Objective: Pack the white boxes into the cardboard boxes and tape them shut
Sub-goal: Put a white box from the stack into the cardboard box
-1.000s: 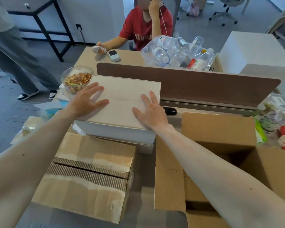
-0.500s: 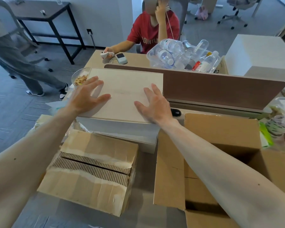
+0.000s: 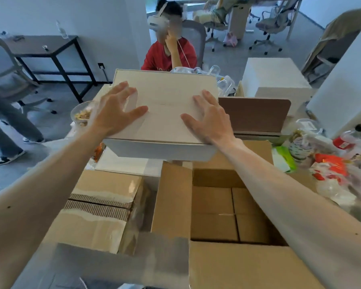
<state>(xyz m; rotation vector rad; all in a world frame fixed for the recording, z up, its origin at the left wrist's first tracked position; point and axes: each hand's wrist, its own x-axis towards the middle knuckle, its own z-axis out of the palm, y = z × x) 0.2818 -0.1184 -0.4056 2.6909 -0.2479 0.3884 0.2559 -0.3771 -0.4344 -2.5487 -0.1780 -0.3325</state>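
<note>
L hand [image 3: 117, 110] & R hand [image 3: 209, 122]: fingers flat, splayed on white box [image 3: 165, 97], no wrap. Risk: box slips, or snags carton [image 3: 171, 201] flap.

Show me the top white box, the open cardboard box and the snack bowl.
top white box [image 3: 167, 94]: head view, top face.
open cardboard box [image 3: 173, 201]: head view, left flap.
snack bowl [image 3: 73, 117]: head view, left glass wall.
</note>
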